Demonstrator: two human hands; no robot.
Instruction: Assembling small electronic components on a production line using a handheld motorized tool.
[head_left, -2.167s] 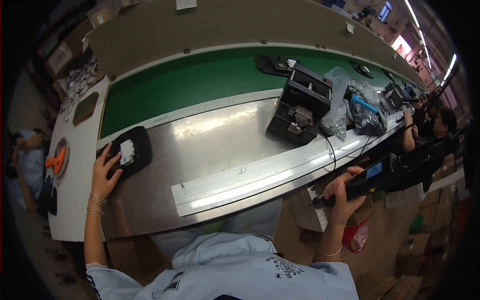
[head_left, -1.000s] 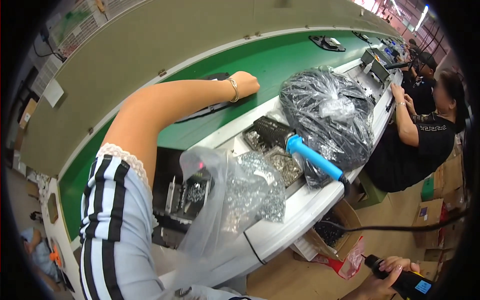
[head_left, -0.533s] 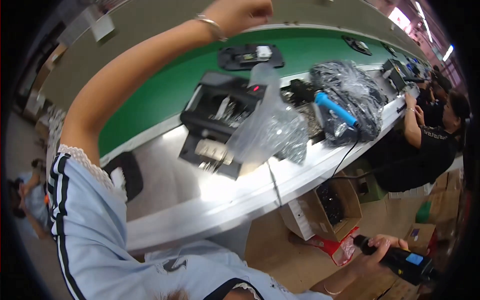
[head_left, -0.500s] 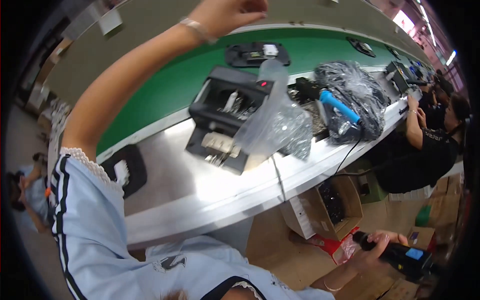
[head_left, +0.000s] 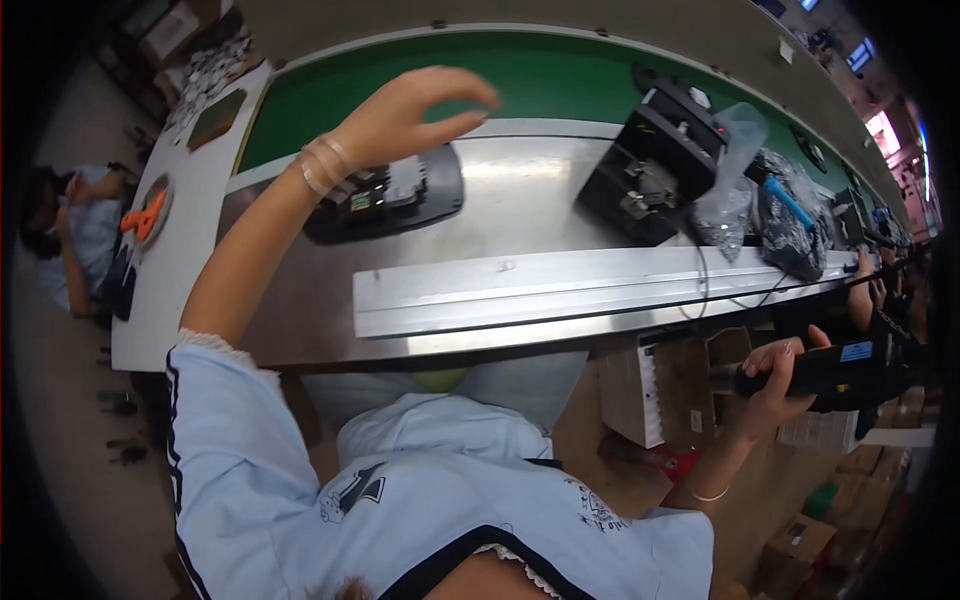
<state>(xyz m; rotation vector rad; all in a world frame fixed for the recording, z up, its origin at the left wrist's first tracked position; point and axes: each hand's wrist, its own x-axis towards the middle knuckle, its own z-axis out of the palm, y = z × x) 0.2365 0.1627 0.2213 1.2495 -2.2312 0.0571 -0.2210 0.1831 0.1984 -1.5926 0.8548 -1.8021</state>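
Note:
My left hand (head_left: 415, 115) reaches over the bench with its fingers curved and the thumb apart, nothing between them. Below its wrist lies a flat black device housing (head_left: 435, 195) with a circuit board and a white part inside; the forearm covers its left side. Off to the right, beyond the bench's front edge, my right hand (head_left: 780, 385) is wrapped round a thick black electric screwdriver (head_left: 845, 375) with a blue label. The screwdriver lies roughly level, its narrow end toward the left.
A black fixture box (head_left: 620, 185) with metal clamps stands on the metal bench (head_left: 520, 190). Beside it are clear plastic bags (head_left: 725, 215) and a blue-handled tool (head_left: 788, 203). A green belt (head_left: 540, 80) runs behind. Cartons (head_left: 685, 390) sit below; a co-worker (head_left: 80, 230) is at left.
The view has swung left, so the fixture box and bags appear farther right. My left hand has come lower, near the black housing. My right hand still holds the screwdriver.

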